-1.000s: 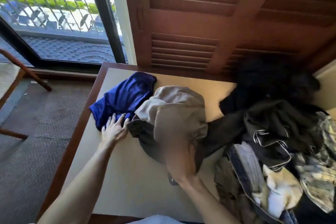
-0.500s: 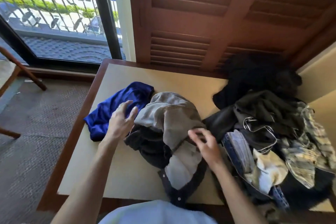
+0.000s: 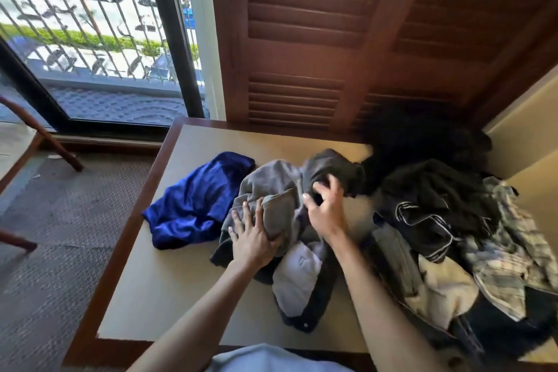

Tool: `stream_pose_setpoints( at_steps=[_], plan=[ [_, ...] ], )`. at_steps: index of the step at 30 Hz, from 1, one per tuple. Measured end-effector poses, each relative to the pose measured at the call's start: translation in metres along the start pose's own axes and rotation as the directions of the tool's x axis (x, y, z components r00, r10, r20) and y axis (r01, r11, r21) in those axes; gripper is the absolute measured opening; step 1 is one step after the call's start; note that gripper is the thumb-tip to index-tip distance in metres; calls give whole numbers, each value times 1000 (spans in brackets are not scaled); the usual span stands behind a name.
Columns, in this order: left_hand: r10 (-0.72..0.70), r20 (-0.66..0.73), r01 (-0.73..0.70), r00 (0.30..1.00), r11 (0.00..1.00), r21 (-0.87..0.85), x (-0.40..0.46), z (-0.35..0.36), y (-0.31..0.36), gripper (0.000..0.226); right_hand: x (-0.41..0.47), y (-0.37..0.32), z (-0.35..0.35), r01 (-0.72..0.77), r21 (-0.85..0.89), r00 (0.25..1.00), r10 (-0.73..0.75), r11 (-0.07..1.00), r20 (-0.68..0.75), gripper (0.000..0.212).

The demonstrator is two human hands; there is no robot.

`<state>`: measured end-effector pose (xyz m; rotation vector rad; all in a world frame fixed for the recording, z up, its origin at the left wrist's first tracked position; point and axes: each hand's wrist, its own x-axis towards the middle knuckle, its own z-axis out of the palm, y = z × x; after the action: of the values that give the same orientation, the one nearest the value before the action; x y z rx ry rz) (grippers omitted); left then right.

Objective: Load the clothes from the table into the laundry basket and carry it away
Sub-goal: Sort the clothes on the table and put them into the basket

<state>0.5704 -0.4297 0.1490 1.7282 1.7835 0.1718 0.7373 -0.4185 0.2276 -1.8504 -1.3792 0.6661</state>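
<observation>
A beige table (image 3: 157, 296) with a dark wood rim carries loose clothes. A shiny blue garment (image 3: 199, 202) lies at the left. Beside it sits a crumpled grey garment (image 3: 271, 181) with a dark lining. My left hand (image 3: 252, 235) lies flat on the grey garment's left side, its thumb tucked against a fold. My right hand (image 3: 327, 205) has curled fingers that grip the dark upper part of the same garment. A large heap of dark, plaid and cream clothes (image 3: 453, 235) fills the right side. No laundry basket is in view.
Wooden louvred shutters (image 3: 317, 54) stand right behind the table. A glass door with a railing (image 3: 90, 39) is at the back left. Carpeted floor (image 3: 60, 220) lies left of the table, with wooden chair legs (image 3: 45, 136) at the far left edge.
My left hand has moved right from the blue garment onto the grey one. My right hand has moved up and away to grip the garment's dark upper part.
</observation>
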Motion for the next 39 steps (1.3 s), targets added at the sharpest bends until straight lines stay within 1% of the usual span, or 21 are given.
stream_pose_setpoints(
  at_steps=[2, 4, 5, 7, 8, 11, 14, 15, 17, 19, 21, 22, 23, 24, 26, 29, 32, 33, 36, 37, 39],
  plan=[
    [10, 94, 0, 995, 994, -111, 8, -8, -13, 125, -33, -28, 12, 301, -109, 948, -285, 947, 143, 25],
    [105, 228, 27, 968, 861, -508, 9, -42, -34, 130, -58, -36, 20, 543, -234, 834, -486, 806, 263, 21],
    [147, 259, 83, 955, 704, -705, 7, -60, -45, 117, -67, -32, 24, 596, -282, 797, -509, 752, 325, 22],
    [123, 266, 194, 956, 415, -889, 5, -94, -64, 65, -84, -9, 33, 657, -387, 749, -504, 647, 429, 28],
    [78, 210, 167, 975, 372, -913, 3, -107, -67, 47, -91, 3, 38, 688, -433, 723, -491, 583, 486, 32],
    [49, 15, -10, 999, 472, -881, -8, -125, -38, 37, -103, 21, 47, 746, -495, 663, -430, 445, 612, 42],
    [216, 7, -171, 976, 790, -589, 2, -99, 2, 47, -103, 16, 50, 746, -453, 661, -459, 489, 594, 31],
    [212, 35, -177, 977, 887, -426, 11, -85, 6, 55, -102, 10, 49, 718, -388, 683, -477, 577, 553, 25],
    [52, 81, -37, 995, 983, -179, 27, -59, 1, 68, -102, 4, 39, 586, -231, 783, -469, 777, 408, 17],
    [-22, 112, 40, 993, 988, -152, 36, -42, -11, 70, -105, 10, 25, 437, -185, 899, -424, 880, 110, 14],
    [-31, 97, 47, 995, 986, -158, 31, -39, -10, 73, -107, 29, 13, 109, -138, 981, -129, 984, -143, 44],
    [-46, 72, 56, 996, 987, -152, 28, -38, -9, 78, -108, 33, 7, -140, -5, 982, 138, 990, -130, 66],
    [-64, 53, 71, 997, 985, -156, 26, -38, -7, 83, -110, 36, 4, -381, 165, 921, 389, 910, -16, 83],
    [-93, 49, 100, 994, 979, -176, 25, -38, -5, 86, -112, 42, 5, -550, 308, 834, 530, 777, 152, 88],
    [-127, 56, 135, 990, 972, -194, 23, -36, -2, 87, -111, 42, 5, -714, 458, 698, 584, 530, 414, 87],
    [-84, 58, 91, 995, 987, -132, 17, -37, -4, 84, -99, 54, 4, -743, 552, 647, 617, 378, 448, 100],
    [-96, 29, 98, 995, 989, -115, 7, -32, -9, 104, -83, 55, -8, -708, 658, 617, 676, 255, 402, 108],
    [-108, 26, 111, 994, 984, -139, 5, -29, -10, 112, -76, 51, -13, -677, 681, 627, 704, 279, 334, 116],
    [-115, 37, 120, 993, 968, -222, -2, -14, -3, 125, -65, 21, -23, -546, 563, 779, 623, 620, 70, 120],
    [-89, 32, 94, 995, 966, -241, -3, -9, -2, 125, -63, 10, -19, -534, 429, 819, 572, 729, 48, 116],
    [-30, 24, 36, 999, 960, -277, -7, -3, 1, 117, -65, -6, 2, -506, -24, 862, 507, 862, 22, 119]
  ],
)
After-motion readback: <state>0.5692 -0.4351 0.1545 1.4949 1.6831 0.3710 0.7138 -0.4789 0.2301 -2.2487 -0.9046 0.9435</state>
